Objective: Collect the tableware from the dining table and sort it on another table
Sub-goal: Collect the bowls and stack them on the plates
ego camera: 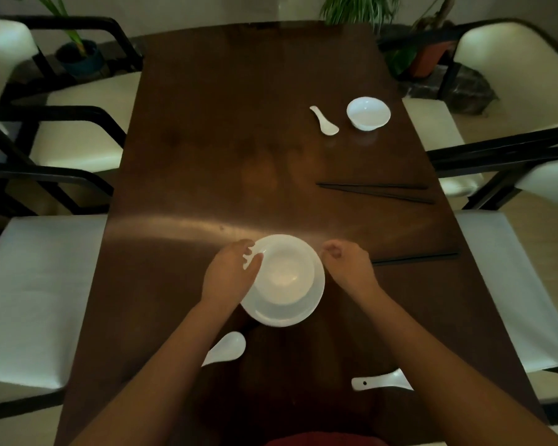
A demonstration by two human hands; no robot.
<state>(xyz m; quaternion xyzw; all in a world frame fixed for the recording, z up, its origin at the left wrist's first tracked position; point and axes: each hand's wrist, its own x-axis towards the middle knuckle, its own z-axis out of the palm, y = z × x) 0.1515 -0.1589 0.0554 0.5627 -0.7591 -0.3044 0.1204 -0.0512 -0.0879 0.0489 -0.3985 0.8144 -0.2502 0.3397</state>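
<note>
Round glossy white bowl (pixel 287 273) nested on plate (pixel 316 297), left hand (pixel 231 273) gripping rim

Bowl (pixel 285 274) on plate (pixel 290 312), near table (pixel 207 130) edge; spoons (pixel 226 348) before it; chopsticks (pixel 376 189) right.

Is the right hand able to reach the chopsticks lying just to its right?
Probably yes. The right hand is beside the chopsticks, and only bare table lies between them.
</note>
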